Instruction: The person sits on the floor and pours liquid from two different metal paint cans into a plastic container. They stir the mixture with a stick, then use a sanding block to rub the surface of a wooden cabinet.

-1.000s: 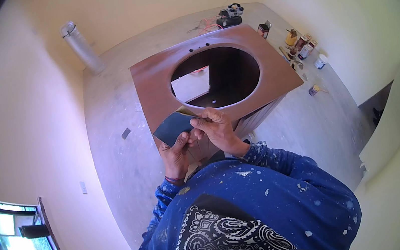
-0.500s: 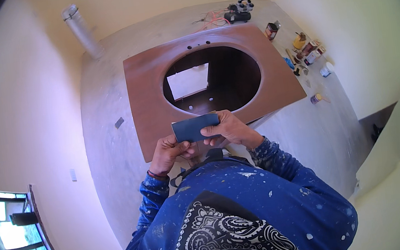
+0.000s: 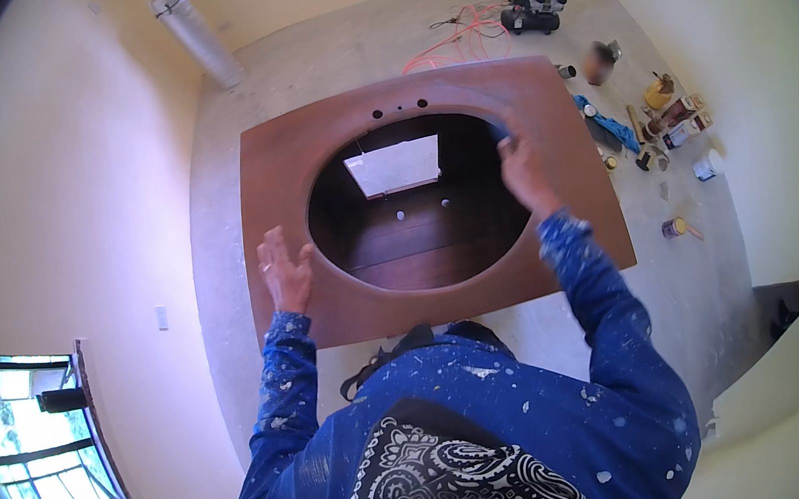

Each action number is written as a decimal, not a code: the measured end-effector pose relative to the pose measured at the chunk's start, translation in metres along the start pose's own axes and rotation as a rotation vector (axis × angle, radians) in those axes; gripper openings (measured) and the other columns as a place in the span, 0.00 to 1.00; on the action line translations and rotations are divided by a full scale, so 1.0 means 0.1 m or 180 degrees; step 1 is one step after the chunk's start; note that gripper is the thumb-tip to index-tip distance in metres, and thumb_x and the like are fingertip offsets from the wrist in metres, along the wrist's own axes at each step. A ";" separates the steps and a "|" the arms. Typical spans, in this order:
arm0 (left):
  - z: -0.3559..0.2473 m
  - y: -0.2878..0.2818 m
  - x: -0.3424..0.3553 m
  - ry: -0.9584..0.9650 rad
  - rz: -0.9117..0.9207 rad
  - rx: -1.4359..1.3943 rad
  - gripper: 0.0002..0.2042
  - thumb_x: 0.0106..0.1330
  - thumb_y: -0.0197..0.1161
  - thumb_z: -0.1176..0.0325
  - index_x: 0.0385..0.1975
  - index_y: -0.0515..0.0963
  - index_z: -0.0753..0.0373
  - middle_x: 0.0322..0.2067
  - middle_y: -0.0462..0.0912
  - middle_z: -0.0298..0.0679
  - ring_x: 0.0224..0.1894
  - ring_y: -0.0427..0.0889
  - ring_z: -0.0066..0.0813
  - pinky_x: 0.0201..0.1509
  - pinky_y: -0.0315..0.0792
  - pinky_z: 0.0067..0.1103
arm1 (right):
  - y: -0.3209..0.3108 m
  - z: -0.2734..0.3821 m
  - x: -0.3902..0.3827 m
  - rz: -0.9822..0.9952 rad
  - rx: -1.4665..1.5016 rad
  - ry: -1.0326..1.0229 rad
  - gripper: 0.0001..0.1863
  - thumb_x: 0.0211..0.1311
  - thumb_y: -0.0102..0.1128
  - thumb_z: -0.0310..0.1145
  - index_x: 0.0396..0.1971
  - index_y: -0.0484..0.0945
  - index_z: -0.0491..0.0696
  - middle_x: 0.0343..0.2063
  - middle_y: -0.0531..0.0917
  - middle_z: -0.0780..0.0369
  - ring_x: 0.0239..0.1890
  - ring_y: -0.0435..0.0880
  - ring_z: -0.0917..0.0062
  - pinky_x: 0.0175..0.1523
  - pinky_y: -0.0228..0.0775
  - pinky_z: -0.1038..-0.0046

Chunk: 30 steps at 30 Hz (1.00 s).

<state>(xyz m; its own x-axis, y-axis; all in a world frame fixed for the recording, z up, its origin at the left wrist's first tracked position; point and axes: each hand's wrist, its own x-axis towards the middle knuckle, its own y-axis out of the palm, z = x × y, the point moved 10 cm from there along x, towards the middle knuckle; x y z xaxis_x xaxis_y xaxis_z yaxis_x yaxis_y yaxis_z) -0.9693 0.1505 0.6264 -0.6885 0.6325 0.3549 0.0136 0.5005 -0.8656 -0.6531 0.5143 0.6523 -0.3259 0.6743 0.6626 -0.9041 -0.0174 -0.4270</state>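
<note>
A reddish-brown vanity top with a large oval basin cut-out lies before me, small round tap holes along its far side. My left hand is over the left part of the top, fingers spread and holding nothing; whether the palm presses on the surface is hard to tell. At the right rim of the cut-out, my right hand grips a folded sheet of dark blue-grey sandpaper, smeared by motion. Through the opening show the dark inside of the cabinet and a bright rectangular gap.
An air compressor with a coiled red hose stands at the far side. Cans, bottles and a blue cloth lie on the floor at right. A wrapped roll leans in the far left corner. A barred window is at left.
My hands have parted. The left has let go of the sandpaper and moved left over the top; the right has carried the sheet away to the cut-out's right rim.
</note>
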 end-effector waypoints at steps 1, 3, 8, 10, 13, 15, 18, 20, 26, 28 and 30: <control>0.22 -0.03 0.02 -0.0277 -0.0085 0.0478 0.38 0.73 0.57 0.44 0.75 0.59 0.61 0.74 0.58 0.51 0.76 0.55 0.52 0.77 0.50 0.46 | -0.07 -0.49 0.24 0.0183 -0.0239 0.0350 0.31 0.73 0.48 0.31 0.75 0.59 0.47 0.64 0.73 0.42 0.59 0.77 0.53 0.62 0.70 0.56; 0.54 0.09 -0.03 -0.0703 0.0055 0.1036 0.41 0.74 0.49 0.37 0.77 0.53 0.60 0.78 0.51 0.50 0.79 0.46 0.54 0.79 0.40 0.49 | -0.24 -1.37 0.71 0.0346 -0.0819 0.0631 0.34 0.74 0.46 0.40 0.77 0.54 0.49 0.66 0.69 0.39 0.70 0.67 0.48 0.74 0.58 0.56; 0.67 0.51 -0.03 -0.0769 0.0298 0.1117 0.42 0.74 0.39 0.32 0.79 0.48 0.58 0.79 0.45 0.47 0.81 0.41 0.54 0.80 0.32 0.52 | 0.20 -2.91 1.15 0.0924 -0.2075 0.1205 0.38 0.75 0.44 0.56 0.77 0.54 0.52 0.74 0.56 0.41 0.75 0.53 0.40 0.77 0.45 0.47; 0.71 0.58 0.06 -0.0886 0.0405 0.1163 0.43 0.74 0.39 0.32 0.79 0.48 0.58 0.80 0.45 0.46 0.81 0.41 0.54 0.80 0.31 0.52 | 0.56 -3.10 1.11 0.0958 -0.2298 0.1506 0.39 0.75 0.40 0.60 0.77 0.54 0.52 0.75 0.54 0.41 0.75 0.50 0.39 0.76 0.39 0.42; 0.73 0.54 0.28 -0.0808 0.0385 0.1193 0.42 0.74 0.40 0.32 0.79 0.48 0.57 0.80 0.45 0.45 0.81 0.41 0.53 0.80 0.31 0.52 | 1.08 -2.66 1.24 0.0544 -0.2400 0.1409 0.40 0.73 0.40 0.62 0.75 0.58 0.51 0.70 0.61 0.41 0.73 0.54 0.37 0.74 0.37 0.37; 0.75 0.50 0.40 -0.0781 0.0379 0.1231 0.42 0.74 0.40 0.32 0.79 0.48 0.57 0.80 0.45 0.45 0.81 0.41 0.52 0.80 0.32 0.51 | 1.77 -1.91 1.41 0.0954 -0.2532 0.0674 0.31 0.71 0.46 0.55 0.64 0.72 0.50 0.64 0.68 0.41 0.68 0.61 0.39 0.72 0.42 0.34; 0.75 0.53 0.45 -0.0827 0.0394 0.1227 0.42 0.74 0.40 0.32 0.79 0.49 0.57 0.80 0.45 0.44 0.81 0.41 0.51 0.80 0.33 0.50 | 3.10 -0.59 1.40 0.2037 -0.1990 -0.0109 0.28 0.74 0.42 0.52 0.69 0.69 0.62 0.73 0.59 0.45 0.76 0.48 0.42 0.75 0.31 0.33; 0.72 0.59 0.42 -0.0872 0.0383 0.1220 0.42 0.74 0.40 0.32 0.79 0.49 0.56 0.80 0.45 0.44 0.81 0.41 0.50 0.80 0.33 0.50 | 3.79 0.34 1.30 0.1924 -0.0931 -0.0533 0.31 0.75 0.38 0.54 0.74 0.63 0.60 0.78 0.51 0.48 0.80 0.40 0.45 0.77 0.26 0.36; 0.60 0.67 0.20 -0.0949 0.0307 0.1217 0.42 0.74 0.40 0.32 0.79 0.50 0.56 0.80 0.47 0.43 0.81 0.42 0.50 0.80 0.33 0.49 | 4.12 0.42 1.20 0.1101 -0.0240 -0.1198 0.29 0.73 0.46 0.54 0.66 0.71 0.54 0.75 0.58 0.46 0.78 0.50 0.44 0.78 0.32 0.38; 0.62 0.61 0.11 -0.1053 0.0294 0.1237 0.42 0.74 0.41 0.33 0.79 0.50 0.56 0.79 0.47 0.43 0.81 0.43 0.51 0.80 0.34 0.49 | 3.60 -0.26 1.30 0.0903 -0.1142 -0.1831 0.21 0.73 0.46 0.44 0.60 0.76 0.54 0.70 0.68 0.50 0.73 0.63 0.48 0.75 0.50 0.43; 0.66 0.56 0.07 -0.1104 0.0303 0.1295 0.41 0.74 0.42 0.33 0.79 0.50 0.57 0.79 0.47 0.44 0.81 0.43 0.51 0.80 0.34 0.49 | 3.06 -1.41 1.59 0.1640 -0.1067 -0.0975 0.17 0.71 0.47 0.36 0.54 0.79 0.54 0.46 0.87 0.52 0.49 0.87 0.56 0.54 0.76 0.45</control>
<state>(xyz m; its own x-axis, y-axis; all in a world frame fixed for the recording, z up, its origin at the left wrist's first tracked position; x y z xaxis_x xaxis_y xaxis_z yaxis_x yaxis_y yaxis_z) -1.0212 0.1441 0.5570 -0.8977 0.3972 0.1905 -0.1468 0.1379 -0.9795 -0.9429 0.7202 0.5398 -0.7996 0.4013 0.4468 -0.4944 -0.0174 -0.8691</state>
